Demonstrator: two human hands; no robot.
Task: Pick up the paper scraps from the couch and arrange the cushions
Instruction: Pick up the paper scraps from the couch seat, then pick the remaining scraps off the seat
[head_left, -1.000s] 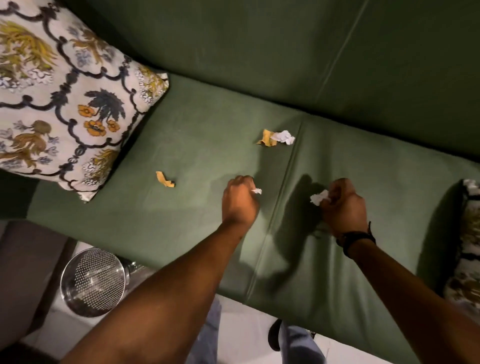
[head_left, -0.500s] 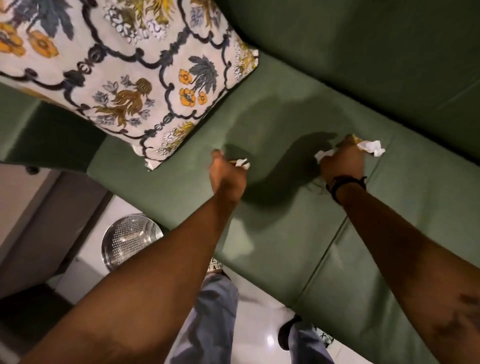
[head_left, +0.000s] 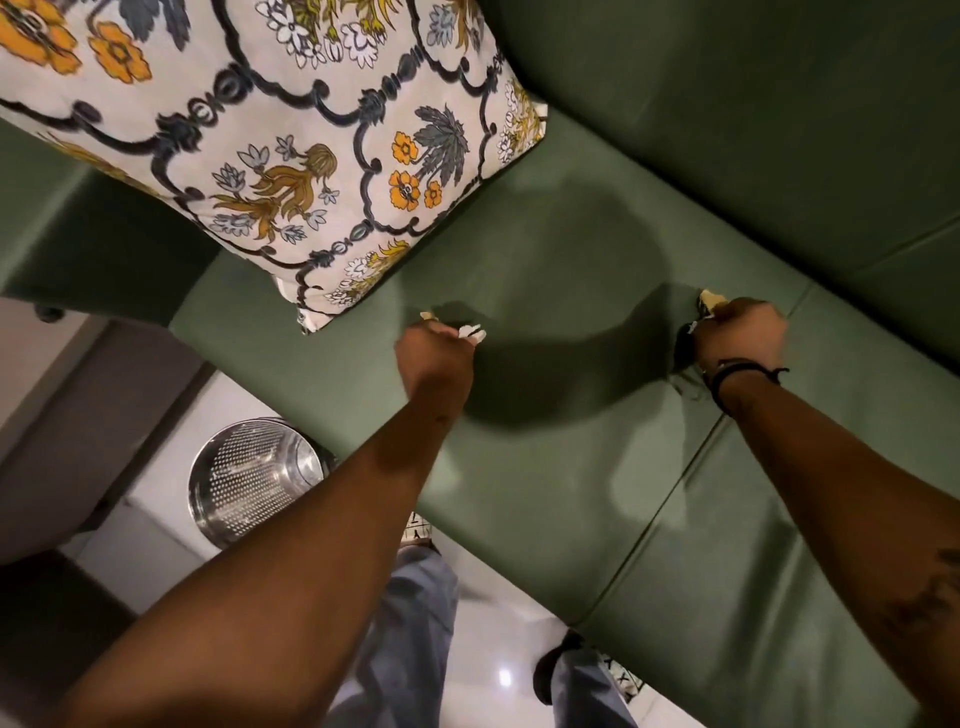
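Note:
My left hand (head_left: 434, 353) is a closed fist over the green couch seat (head_left: 545, 467), with a white paper scrap (head_left: 472, 332) poking out of it and a yellowish scrap tip (head_left: 427, 315) at its knuckles. My right hand (head_left: 740, 335), with a black wristband, is closed on paper scraps; a yellow-white bit (head_left: 710, 300) sticks out at its far side, close to the seat seam. A floral cushion (head_left: 260, 145) lies at the upper left, its corner close to my left hand. No loose scraps show on the seat.
A perforated metal bin (head_left: 254, 480) stands on the pale floor beside the couch's front edge, below my left forearm. The green backrest (head_left: 753, 130) rises at the top right. My legs and feet are below the seat edge.
The view has swung left and closer. My left hand moved to the yellow scrap near the cushion and closed over it. My right hand reached the yellow-white scrap at the seam and closed on it.

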